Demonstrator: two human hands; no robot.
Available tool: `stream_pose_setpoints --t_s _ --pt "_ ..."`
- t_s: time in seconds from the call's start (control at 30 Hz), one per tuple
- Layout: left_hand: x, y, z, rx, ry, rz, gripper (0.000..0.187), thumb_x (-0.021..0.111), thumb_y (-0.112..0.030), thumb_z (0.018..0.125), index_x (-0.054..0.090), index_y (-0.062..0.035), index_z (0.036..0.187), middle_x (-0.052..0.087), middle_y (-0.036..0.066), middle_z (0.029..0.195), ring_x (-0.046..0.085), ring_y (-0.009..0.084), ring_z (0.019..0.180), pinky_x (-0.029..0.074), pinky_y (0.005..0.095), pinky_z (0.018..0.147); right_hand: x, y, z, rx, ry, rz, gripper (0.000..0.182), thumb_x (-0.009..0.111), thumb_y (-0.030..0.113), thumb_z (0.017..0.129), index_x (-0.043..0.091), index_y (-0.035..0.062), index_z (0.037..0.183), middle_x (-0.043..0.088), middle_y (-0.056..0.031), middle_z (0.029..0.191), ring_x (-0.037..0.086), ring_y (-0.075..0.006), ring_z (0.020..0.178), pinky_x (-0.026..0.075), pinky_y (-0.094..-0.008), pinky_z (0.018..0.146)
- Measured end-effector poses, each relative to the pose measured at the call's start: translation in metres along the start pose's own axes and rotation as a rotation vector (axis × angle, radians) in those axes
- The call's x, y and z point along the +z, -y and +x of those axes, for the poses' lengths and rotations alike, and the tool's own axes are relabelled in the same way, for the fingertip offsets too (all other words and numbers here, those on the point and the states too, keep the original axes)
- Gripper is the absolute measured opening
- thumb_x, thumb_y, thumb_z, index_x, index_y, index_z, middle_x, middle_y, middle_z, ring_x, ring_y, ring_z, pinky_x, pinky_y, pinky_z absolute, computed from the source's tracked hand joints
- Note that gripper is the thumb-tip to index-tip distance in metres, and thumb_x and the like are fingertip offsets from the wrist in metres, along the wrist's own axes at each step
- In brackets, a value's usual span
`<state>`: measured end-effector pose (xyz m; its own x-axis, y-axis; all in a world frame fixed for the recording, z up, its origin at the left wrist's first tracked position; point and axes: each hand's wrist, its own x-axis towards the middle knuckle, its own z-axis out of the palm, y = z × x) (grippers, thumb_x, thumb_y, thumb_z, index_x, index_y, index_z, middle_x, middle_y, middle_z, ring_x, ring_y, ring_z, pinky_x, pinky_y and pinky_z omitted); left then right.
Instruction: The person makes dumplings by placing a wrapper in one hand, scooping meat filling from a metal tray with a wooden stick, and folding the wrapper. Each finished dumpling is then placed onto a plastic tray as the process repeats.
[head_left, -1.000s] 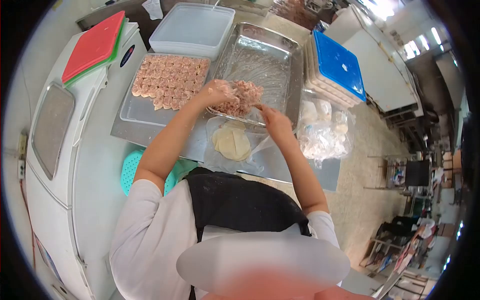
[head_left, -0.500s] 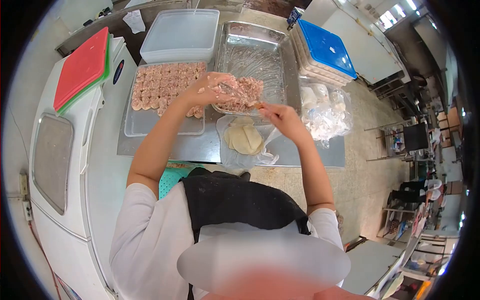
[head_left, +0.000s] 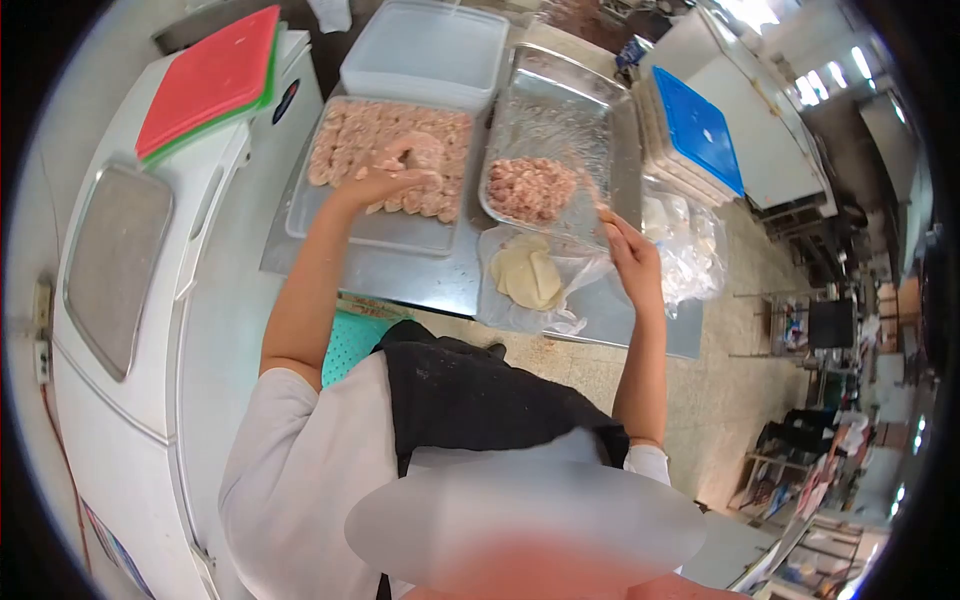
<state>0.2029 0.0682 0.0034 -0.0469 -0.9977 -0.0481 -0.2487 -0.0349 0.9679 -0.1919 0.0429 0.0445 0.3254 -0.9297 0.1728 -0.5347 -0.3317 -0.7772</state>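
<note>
My left hand [head_left: 395, 172] is over the tray of meat dumplings [head_left: 335, 150], its fingers curled together among the rows; what they hold, if anything, cannot be made out. In my right hand [head_left: 635, 258] is the handle of a narrow spatula [head_left: 590, 185], its blade smeared with meat and pointing into the metal pan [head_left: 617, 130]. Minced meat filling [head_left: 530, 190] is heaped at the pan's near left. Just below the pan, round dough wrappers [head_left: 527, 275] lie stacked on a plastic bag [head_left: 497, 310].
Clear plastic containers [head_left: 425, 50] stand behind the dumpling tray. To the right are stacked trays under a blue lid [head_left: 697, 130] and a bag of white pieces [head_left: 690, 245]. A white freezer [head_left: 225, 270] at left carries red and green lids [head_left: 215, 80].
My left hand has moved left from the filling to the dumpling tray. My right hand has drawn the spatula to the right, away from the heap. The view has shifted and turned slightly.
</note>
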Motion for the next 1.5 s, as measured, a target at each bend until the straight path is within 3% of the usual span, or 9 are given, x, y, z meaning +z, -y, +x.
stream_pose_setpoints --t_s 0.1,0.2,0.3,0.73,1.03,1.1,1.2,1.27,1.5 --pt "-0.051 0.073 -0.023 0.316 -0.399 0.555 0.052 0.078 -0.021 0.071 0.058 -0.0091 0.117 0.063 0.011 0.11 0.062 0.026 0.092 0.051 0.0339 0.078 0.001 -0.01 -0.014 0.153 -0.042 0.171 0.03 0.056 0.024 0.096 0.065 0.0045 0.117 0.048 0.0067 0.066 0.039 -0.0017 0.053 0.03 -0.0176 0.048" --pt "-0.077 0.091 -0.051 0.195 -0.514 0.701 0.054 0.074 -0.018 0.072 0.053 -0.0082 0.12 0.063 0.017 0.109 0.062 0.037 0.091 0.051 0.0405 0.078 0.007 -0.011 -0.026 0.302 -0.086 0.315 0.03 0.054 0.025 0.098 0.064 0.0055 0.117 0.045 0.0071 0.062 0.034 -0.0003 0.049 0.024 -0.0173 0.043" --pt "-0.066 0.11 -0.058 -0.003 -0.504 0.591 0.062 0.072 -0.019 0.074 0.045 -0.0067 0.129 0.061 0.022 0.108 0.059 0.044 0.094 0.049 0.0467 0.079 0.015 -0.009 -0.033 0.355 -0.11 0.359 0.027 0.057 0.021 0.096 0.066 0.0032 0.114 0.043 0.0082 0.061 0.036 -0.0005 0.051 0.027 -0.0173 0.045" --pt "-0.029 0.138 -0.02 0.117 -0.508 0.697 0.079 0.071 -0.013 0.075 0.028 0.0042 0.14 0.055 0.031 0.117 0.056 0.046 0.103 0.048 0.0468 0.086 0.02 -0.013 -0.033 0.331 -0.101 0.328 0.026 0.056 0.021 0.097 0.067 0.0037 0.112 0.044 0.0078 0.061 0.036 -0.0016 0.05 0.028 -0.018 0.045" --pt "-0.042 0.103 -0.03 0.287 -0.398 0.818 0.065 0.064 -0.016 0.077 0.041 -0.0021 0.136 0.054 0.024 0.125 0.055 0.0398 0.11 0.046 0.0422 0.092 0.007 -0.056 -0.002 0.157 -0.031 0.133 0.028 0.053 0.025 0.098 0.066 0.0037 0.112 0.042 0.0083 0.061 0.036 -0.0031 0.053 0.03 -0.0204 0.048" --pt "-0.021 0.066 -0.01 0.111 -0.347 0.825 0.047 0.06 -0.034 0.083 0.058 -0.0083 0.122 0.062 0.021 0.115 0.06 0.0359 0.104 0.047 0.0392 0.09 0.003 -0.044 0.004 0.139 0.098 -0.005 0.031 0.05 0.029 0.1 0.066 0.0045 0.108 0.043 0.0078 0.062 0.036 -0.0043 0.055 0.032 -0.0215 0.05" --pt "0.031 0.027 0.024 0.068 -0.312 0.822 0.046 0.06 -0.035 0.082 0.06 -0.0073 0.119 0.066 0.018 0.105 0.063 0.0334 0.098 0.049 0.0399 0.086 0.009 -0.01 0.004 -0.032 0.172 -0.113 0.03 0.05 0.028 0.099 0.065 0.0035 0.108 0.054 -0.0048 0.062 0.05 -0.013 0.056 0.041 -0.0288 0.054" --pt "0.065 -0.012 0.046 0.041 -0.179 0.728 0.045 0.062 -0.033 0.081 0.061 -0.0066 0.118 0.066 0.018 0.103 0.064 0.0315 0.096 0.05 0.039 0.083 0.021 -0.007 0.004 -0.252 0.134 -0.057 0.025 0.052 0.024 0.095 0.064 0.0039 0.104 0.065 -0.0216 0.088 0.063 -0.0399 0.079 0.05 -0.0454 0.068" --pt "0.144 -0.012 0.079 -0.097 -0.066 0.45 0.031 0.067 -0.02 0.079 0.065 -0.0027 0.104 0.068 0.017 0.099 0.066 0.0197 0.092 0.051 0.0338 0.076 0.014 -0.098 0.052 -0.2 0.187 -0.425 0.015 0.054 0.019 0.09 0.059 0.0054 0.094 0.063 -0.0171 0.08 0.063 -0.0366 0.077 0.05 -0.0481 0.065"
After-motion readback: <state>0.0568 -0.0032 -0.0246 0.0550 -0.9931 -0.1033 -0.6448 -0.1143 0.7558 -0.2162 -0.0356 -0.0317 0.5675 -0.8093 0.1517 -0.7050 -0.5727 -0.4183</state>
